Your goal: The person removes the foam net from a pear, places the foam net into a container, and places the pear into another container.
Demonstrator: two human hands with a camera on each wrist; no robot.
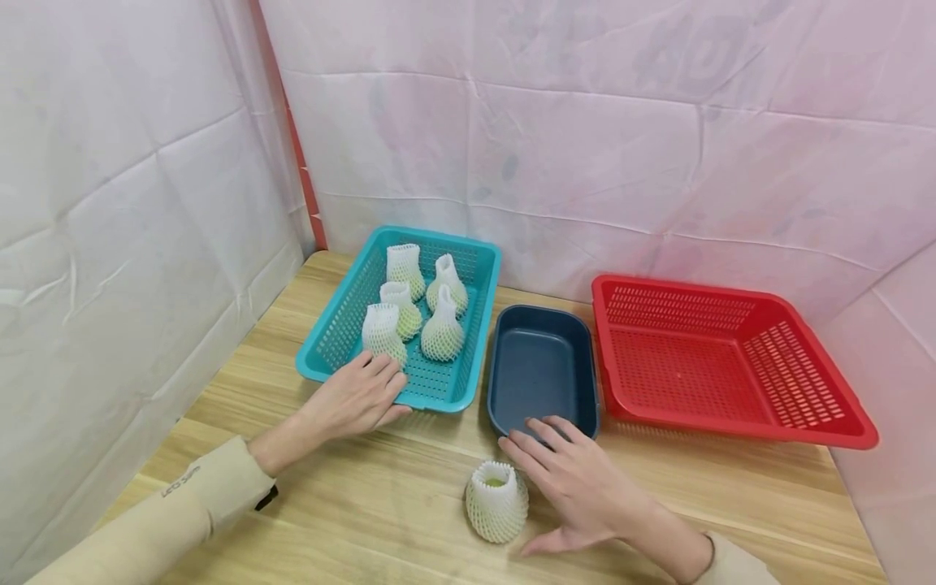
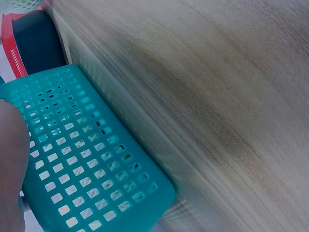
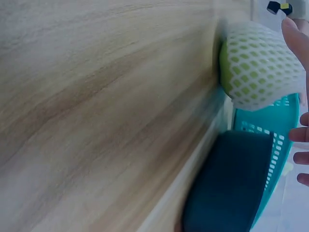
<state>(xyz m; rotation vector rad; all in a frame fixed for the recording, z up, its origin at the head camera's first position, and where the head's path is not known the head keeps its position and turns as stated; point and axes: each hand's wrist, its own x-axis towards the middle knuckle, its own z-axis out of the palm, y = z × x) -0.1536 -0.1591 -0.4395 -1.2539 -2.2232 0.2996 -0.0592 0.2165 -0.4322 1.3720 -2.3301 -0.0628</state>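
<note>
At the front rim of the teal basket (image 1: 468,398), my left hand (image 1: 358,394) grips the edge, fingers bent over it and thumb outside. Its fingertips are right by a green fruit in a white foam net (image 1: 383,329). Several more netted fruits (image 1: 442,333) sit in the same basket. On the table, a single netted fruit (image 1: 497,508) stands with its net's opening upward. To its right is my right hand (image 1: 574,483), fingers spread and thumb apart, holding nothing. Its fingertips overlap the front rim of the navy tray (image 1: 541,370). The right wrist view shows the single fruit (image 3: 258,65) close beside the thumb.
Right of the navy tray stands a red basket (image 1: 680,374) with perforated sides. Beneath everything is a wood-grain table (image 1: 409,504). Pale cloth (image 1: 556,162) hangs behind and along both sides.
</note>
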